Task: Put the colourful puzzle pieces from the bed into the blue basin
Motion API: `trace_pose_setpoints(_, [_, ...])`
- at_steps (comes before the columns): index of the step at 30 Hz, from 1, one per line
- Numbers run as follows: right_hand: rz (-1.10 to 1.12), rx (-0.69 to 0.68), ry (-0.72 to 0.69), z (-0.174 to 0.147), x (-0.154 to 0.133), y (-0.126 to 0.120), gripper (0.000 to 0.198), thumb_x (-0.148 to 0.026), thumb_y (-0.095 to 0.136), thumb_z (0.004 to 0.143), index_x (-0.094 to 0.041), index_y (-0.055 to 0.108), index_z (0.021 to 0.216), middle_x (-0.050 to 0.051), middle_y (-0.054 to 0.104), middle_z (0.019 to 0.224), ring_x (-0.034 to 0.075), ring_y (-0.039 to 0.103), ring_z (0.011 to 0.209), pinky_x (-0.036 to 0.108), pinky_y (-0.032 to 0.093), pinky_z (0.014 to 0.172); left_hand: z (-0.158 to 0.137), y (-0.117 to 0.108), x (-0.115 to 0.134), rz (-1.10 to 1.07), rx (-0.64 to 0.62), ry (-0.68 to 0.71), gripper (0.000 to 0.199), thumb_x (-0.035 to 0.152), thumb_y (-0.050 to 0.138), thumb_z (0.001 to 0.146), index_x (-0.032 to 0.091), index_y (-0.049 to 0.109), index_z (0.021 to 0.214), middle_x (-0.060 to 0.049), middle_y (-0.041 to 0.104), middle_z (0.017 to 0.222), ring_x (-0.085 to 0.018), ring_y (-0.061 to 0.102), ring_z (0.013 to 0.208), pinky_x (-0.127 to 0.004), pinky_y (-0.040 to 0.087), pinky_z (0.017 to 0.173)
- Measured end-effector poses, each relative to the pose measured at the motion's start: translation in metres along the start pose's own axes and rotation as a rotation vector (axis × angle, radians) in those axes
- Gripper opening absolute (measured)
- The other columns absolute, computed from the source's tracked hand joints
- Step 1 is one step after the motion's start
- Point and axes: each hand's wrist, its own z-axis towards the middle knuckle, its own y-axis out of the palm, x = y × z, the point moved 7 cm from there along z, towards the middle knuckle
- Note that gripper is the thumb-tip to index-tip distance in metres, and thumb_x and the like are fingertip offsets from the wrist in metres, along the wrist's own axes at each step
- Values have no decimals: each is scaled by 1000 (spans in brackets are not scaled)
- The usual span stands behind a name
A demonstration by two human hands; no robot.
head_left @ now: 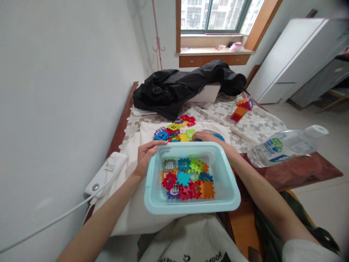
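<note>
A light blue plastic bin point(192, 209) is tilted toward me, with several colourful interlocking plastic tiles point(183, 178) on its bottom. My left hand point(146, 154) grips the bin's far left corner, thumb and fingers closed on the rim. Just beyond the far rim, my right hand point(209, 138) reaches down into the loose tiles, its fingers curled. The rim hides part of that hand, so what its fingers hold cannot be made out. A pile of similar tiles point(173, 127) lies on the white cloth behind the bin, and blue ones point(218, 137) sit beside my right hand.
A clear plastic bottle point(286, 145) stands at the right, near the table edge. Farther back are a built tile shape point(242, 109) and a black garment point(174, 87) draped over a white box point(205, 93). A white power strip point(106, 174) with a cable lies at the left wall.
</note>
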Motion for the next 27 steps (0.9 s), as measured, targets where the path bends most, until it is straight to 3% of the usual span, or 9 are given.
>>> trace_pose_setpoints(5, [-254,4,43,1,15,1,44,-28,70,97,-23,70,141,15,72,130,34,62,120,50,48,110,0,-1,0,16,-7,20,26,34,74,83,20,91,96,-7,84,88,-19,72,78,-28,54,72])
trace_pose_setpoints(8, [-351,-4,104,1,32,4,42,-33,69,100,-26,72,140,16,68,138,36,58,126,53,47,111,0,0,2,28,-7,30,26,34,73,83,20,91,95,-6,84,89,-20,72,78,-28,54,72])
trace_pose_setpoints(11, [-307,1,103,1,39,6,40,-33,70,99,-26,72,138,16,63,150,36,54,137,52,44,115,1,1,5,29,6,28,26,35,74,80,20,91,92,-7,84,87,-20,72,76,-29,54,69])
trace_pose_setpoints(18, [-139,16,50,6,33,2,12,-22,70,94,-20,78,103,12,77,111,28,70,107,40,52,101,1,1,8,48,14,24,27,35,73,80,17,90,91,-8,84,86,-22,72,76,-31,55,69])
trace_pose_setpoints(23, [-30,-26,-26,2,27,-3,21,-16,68,89,-21,78,107,11,77,117,27,70,111,39,53,103,0,1,7,37,20,20,28,35,74,79,16,90,91,-9,84,87,-23,73,77,-31,56,69])
trace_pose_setpoints(27, [27,14,28,-1,34,-7,16,-19,68,87,-20,74,101,11,76,113,27,70,104,40,55,97,1,1,4,-10,-7,-4,26,32,75,79,16,90,92,-9,83,84,-21,72,72,-29,55,66])
